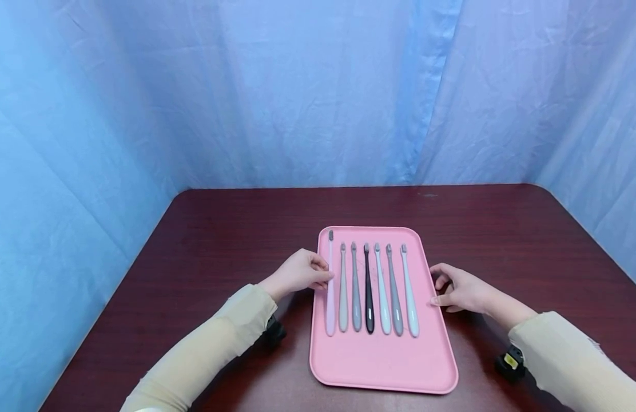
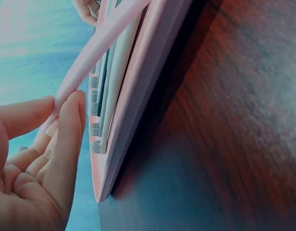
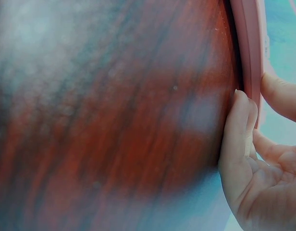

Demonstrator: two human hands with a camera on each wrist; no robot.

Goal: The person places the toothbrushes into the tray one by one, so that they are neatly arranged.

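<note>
Left hand (image 1: 299, 273) pinching pink toothbrush (image 1: 330, 286) – leftmost of seven on pink tray (image 1: 385, 366). Right hand (image 1: 459, 289) with loosely curled fingers, touching tray's right rim.

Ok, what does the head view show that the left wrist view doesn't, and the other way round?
Only the head view shows the whole row of seven toothbrushes, including the black toothbrush, the right hand at the tray's right edge, both sleeves and the blue curtain.

Only the left wrist view shows the left hand's fingertips pinching the pink toothbrush close up, with its handle raised above the tray rim.

Both show the left hand, the pink toothbrush, the pink tray and the dark wooden table.
</note>
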